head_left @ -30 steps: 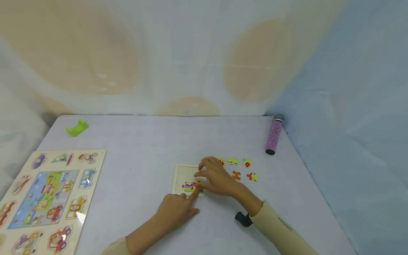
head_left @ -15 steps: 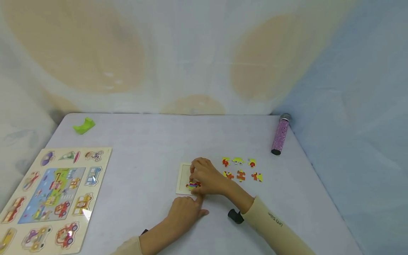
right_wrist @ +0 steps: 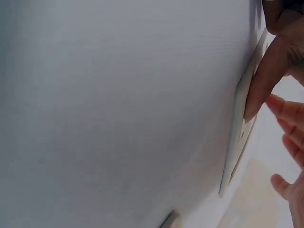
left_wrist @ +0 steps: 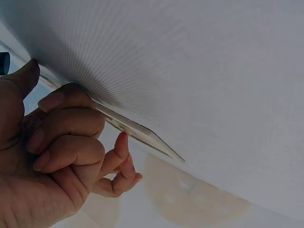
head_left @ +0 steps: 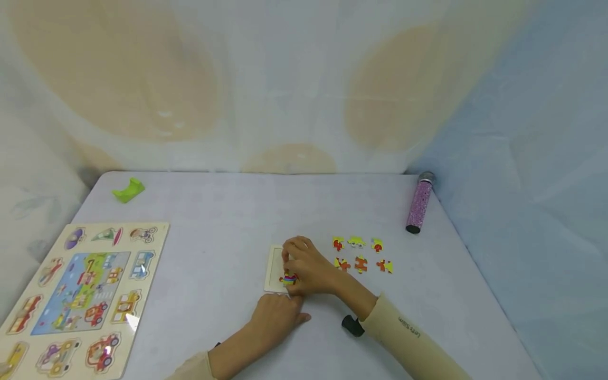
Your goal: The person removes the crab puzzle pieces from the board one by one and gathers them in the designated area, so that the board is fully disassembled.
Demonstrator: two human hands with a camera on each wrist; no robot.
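Observation:
In the head view, my right hand is over the small pale puzzle board. Its thumb and fingers pinch at a rainbow-striped jigsaw piece low on the board, partly hidden under the hand. My left hand lies at the near edge, its index finger reaching to the board beneath the right thumb. The left wrist view shows the other left fingers curled toward the palm and the board beyond them. Fingertips come down on the board in the right wrist view.
Several loose jigsaw pieces lie in two rows right of the board. A large vehicle puzzle covers the left side. A purple glitter microphone, a green curved piece and a black cylindrical object are also on the table.
The head view has shifted slightly. My right hand has moved left over the board, uncovering loose pieces behind it, and now covers more of the board. The left hand stays at the near edge.

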